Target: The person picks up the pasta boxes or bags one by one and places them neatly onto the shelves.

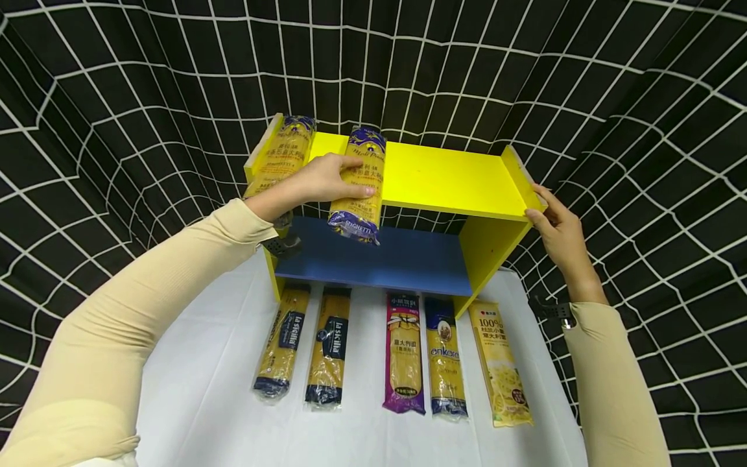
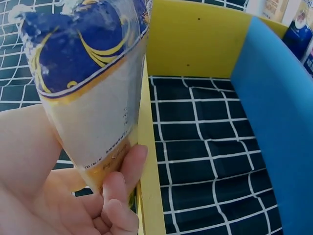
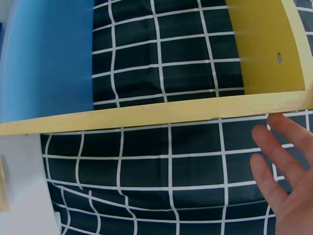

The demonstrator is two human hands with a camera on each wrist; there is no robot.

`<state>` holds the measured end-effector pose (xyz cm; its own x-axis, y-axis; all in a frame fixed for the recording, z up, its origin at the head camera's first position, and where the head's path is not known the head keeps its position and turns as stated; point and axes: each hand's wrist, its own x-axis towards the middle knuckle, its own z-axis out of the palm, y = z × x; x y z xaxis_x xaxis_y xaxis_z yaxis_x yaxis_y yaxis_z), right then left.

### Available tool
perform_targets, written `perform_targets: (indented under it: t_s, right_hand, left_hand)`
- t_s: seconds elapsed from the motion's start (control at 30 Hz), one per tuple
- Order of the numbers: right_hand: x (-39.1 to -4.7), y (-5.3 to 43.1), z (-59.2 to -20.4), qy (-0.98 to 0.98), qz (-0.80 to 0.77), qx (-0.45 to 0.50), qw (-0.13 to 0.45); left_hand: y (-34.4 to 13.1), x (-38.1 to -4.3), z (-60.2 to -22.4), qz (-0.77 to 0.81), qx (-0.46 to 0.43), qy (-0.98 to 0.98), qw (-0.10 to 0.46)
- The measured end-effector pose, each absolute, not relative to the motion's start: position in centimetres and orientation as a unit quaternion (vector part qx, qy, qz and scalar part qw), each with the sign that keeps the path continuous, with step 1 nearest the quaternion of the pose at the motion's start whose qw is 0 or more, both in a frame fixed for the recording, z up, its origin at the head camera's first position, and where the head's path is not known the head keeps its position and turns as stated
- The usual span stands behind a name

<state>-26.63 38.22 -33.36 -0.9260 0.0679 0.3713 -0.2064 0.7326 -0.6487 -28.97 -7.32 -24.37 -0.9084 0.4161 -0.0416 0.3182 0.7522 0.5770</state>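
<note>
My left hand (image 1: 335, 178) grips a spaghetti pack (image 1: 372, 172) with blue ends, thumb across its front. The pack leans over the front edge of the yellow upper shelf board (image 1: 443, 178); in the left wrist view its blue end (image 2: 83, 54) points up. A similar spaghetti pack (image 1: 286, 152) lies at the left end of that board, partly behind my forearm. My right hand (image 1: 563, 233) holds the corner of the rack's short yellow side panel (image 1: 516, 172) between thumb and forefinger. In the right wrist view the other fingers (image 3: 274, 142) extend outside the rack.
Below is the rack's blue shelf board (image 1: 379, 253). On the white tabletop (image 1: 204, 376) in front lie two la sicilia packs (image 1: 329, 350), a purple-edged pasta pack (image 1: 404, 353), an ankara pack (image 1: 446, 363) and a yellow noodle pack (image 1: 502, 370). Black grid-patterned cloth (image 1: 408, 65) surrounds everything.
</note>
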Motion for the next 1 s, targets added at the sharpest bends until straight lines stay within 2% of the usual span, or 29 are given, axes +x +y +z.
perform_targets:
  t_s: [0.43,0.63,0.8,1.0]
  right_hand:
    - [-26.4,38.1,-33.1,-0.912,0.363,0.036,0.185]
    - [-26.2,37.7,-33.1,-0.909,0.373,0.041,0.184]
    - [-25.8,37.2,-32.7,-0.906,0.379,0.048,0.185]
    - [-26.4,37.9,-33.2,-0.911,0.364,0.043,0.188]
  left_hand:
    - [-7.8,-28.4,-24.5,0.239,0.189,0.948,0.092]
    - [-7.9,-27.8,-24.5,0.217,0.19,0.954,0.078]
    - [-8.2,-26.7,-24.2,0.179,0.186,0.964,0.061]
    - [-8.7,-24.7,-24.0,0.177,0.199,0.96,0.08]
